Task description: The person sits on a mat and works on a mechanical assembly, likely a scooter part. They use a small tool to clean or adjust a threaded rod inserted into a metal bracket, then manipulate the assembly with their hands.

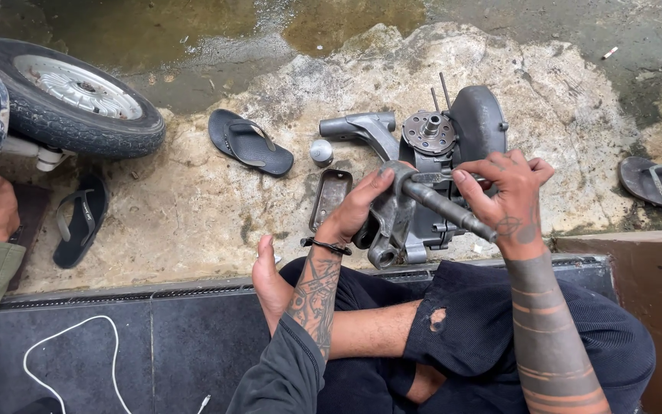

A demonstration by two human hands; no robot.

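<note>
Engine casing sits on the rough concrete slab at its near edge, just beyond the person's crossed legs; a grey shaft sticks out of it, long axis running from upper left, by the left thumb, down to lower right under the right wrist. Left hand clenched on the casing's near-left lug, bracing it. Right hand closed around a small wrench, fingertips pinching it above the shaft, handle lying left-right. Right hand is nearer the shaft's free end, left nearer its root. Metal cover plate and small round cap lie just left of the casing; black sandal farther left; scooter wheel at the slab's far-left corner
</note>
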